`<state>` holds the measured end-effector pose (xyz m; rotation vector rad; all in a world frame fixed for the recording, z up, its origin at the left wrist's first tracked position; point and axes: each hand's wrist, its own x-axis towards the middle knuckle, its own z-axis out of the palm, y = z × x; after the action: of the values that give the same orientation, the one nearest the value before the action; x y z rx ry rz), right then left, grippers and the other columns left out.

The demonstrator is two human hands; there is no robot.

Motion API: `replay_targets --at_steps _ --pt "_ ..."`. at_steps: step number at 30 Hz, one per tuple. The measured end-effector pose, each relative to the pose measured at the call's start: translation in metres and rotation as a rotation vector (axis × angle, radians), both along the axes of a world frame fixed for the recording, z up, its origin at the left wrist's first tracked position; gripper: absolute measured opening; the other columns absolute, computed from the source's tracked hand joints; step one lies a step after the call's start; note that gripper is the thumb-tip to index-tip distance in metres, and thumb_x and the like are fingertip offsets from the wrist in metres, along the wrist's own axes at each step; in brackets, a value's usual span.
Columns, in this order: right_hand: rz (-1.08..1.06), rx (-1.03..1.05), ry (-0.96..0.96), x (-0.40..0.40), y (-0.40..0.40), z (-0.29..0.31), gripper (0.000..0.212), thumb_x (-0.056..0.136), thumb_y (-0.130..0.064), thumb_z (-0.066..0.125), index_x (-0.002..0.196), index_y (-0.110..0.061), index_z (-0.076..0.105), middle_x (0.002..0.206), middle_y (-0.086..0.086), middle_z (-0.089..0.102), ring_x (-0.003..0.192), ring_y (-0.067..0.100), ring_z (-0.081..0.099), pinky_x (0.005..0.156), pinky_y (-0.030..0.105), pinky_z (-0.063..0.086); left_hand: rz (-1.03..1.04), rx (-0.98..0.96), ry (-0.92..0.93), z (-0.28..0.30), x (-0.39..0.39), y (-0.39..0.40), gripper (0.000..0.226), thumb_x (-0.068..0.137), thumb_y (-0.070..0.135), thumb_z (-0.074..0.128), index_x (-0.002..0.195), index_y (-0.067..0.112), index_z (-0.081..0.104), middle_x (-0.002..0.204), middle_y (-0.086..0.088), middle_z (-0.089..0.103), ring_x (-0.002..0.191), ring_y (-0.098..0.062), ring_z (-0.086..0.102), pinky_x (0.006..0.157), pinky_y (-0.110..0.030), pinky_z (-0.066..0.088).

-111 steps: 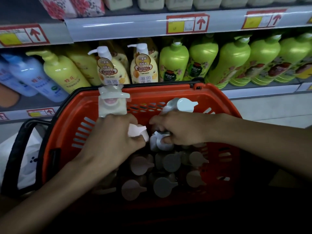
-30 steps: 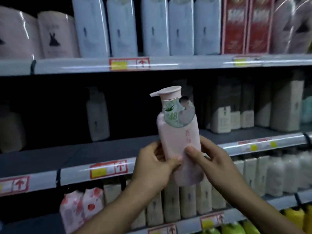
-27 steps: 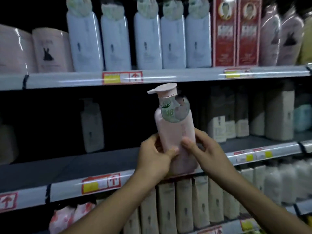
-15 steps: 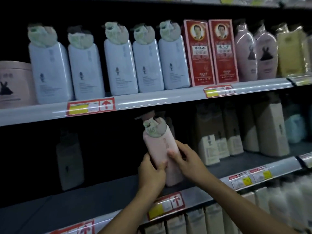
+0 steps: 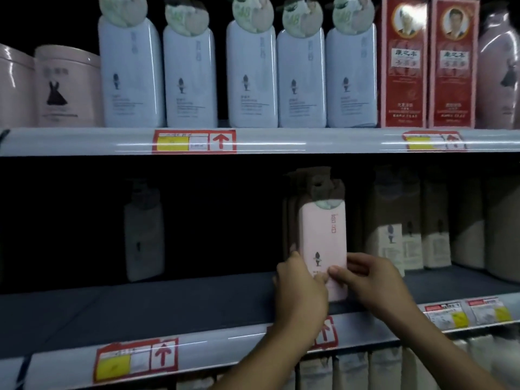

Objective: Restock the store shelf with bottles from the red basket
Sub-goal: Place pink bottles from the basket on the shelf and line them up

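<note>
Nearest me, the pale front rail [image 5: 247,343] of the dim middle shelf [image 5: 168,302] is showing red-and-yellow price tags [image 5: 135,361], and both forearms are reaching over it. The left hand [image 5: 302,285] and right hand [image 5: 371,280] are gripping the lower part of the pink bottle [image 5: 323,237], thumbs pressing its front, as it is standing upright on the shelf, near its front edge. Behind it more bottles are sitting in shadow [image 5: 394,235], and on the shelf above, pale blue bottles [image 5: 253,77] are lining up beside red boxes [image 5: 402,66].
</note>
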<state>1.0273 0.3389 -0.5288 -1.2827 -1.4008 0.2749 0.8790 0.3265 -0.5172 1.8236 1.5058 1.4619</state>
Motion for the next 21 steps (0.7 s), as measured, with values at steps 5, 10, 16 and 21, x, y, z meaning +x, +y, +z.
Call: replay_targets --at_steps 5,10,16,21 --pt "-0.029 0.043 -0.010 -0.008 0.006 -0.005 0.032 0.088 -0.015 0.076 0.119 -0.009 0.073 0.100 -0.004 0.077 0.073 -0.025 0.061 0.063 -0.002 0.046 0.004 -0.002 -0.032 0.003 0.000 0.006 0.051 0.088 0.024 0.073 0.134 0.020 0.053 0.127 -0.004 0.058 0.120 -0.025 0.058 0.094 -0.032 0.051" --pt "-0.139 0.063 -0.074 -0.017 0.002 -0.010 0.026 0.091 -0.022 0.073 0.115 -0.014 0.075 0.096 -0.011 0.077 0.067 -0.019 0.059 0.059 -0.002 0.043 -0.016 0.036 -0.055 -0.004 -0.001 0.009 0.060 0.087 0.026 0.074 0.140 0.021 0.048 0.131 -0.003 0.057 0.123 -0.023 0.057 0.099 -0.034 0.052" --pt "-0.219 0.065 -0.073 -0.022 -0.007 -0.010 0.032 0.092 -0.020 0.071 0.122 -0.008 0.072 0.107 0.004 0.078 0.075 -0.017 0.053 0.060 -0.006 0.040 -0.044 0.037 -0.053 -0.008 -0.003 0.016 0.067 0.085 0.029 0.076 0.144 0.024 0.045 0.132 -0.003 0.055 0.121 -0.022 0.057 0.099 -0.031 0.049" --pt "-0.317 0.073 -0.106 -0.031 -0.036 -0.005 0.049 0.095 -0.040 0.063 0.131 -0.006 0.063 0.125 0.011 0.071 0.115 0.025 0.065 0.094 0.028 0.050 -0.105 0.062 -0.090 -0.003 -0.014 0.007 0.068 0.084 0.032 0.078 0.144 0.023 0.046 0.138 -0.002 0.056 0.119 -0.017 0.059 0.092 -0.020 0.048"
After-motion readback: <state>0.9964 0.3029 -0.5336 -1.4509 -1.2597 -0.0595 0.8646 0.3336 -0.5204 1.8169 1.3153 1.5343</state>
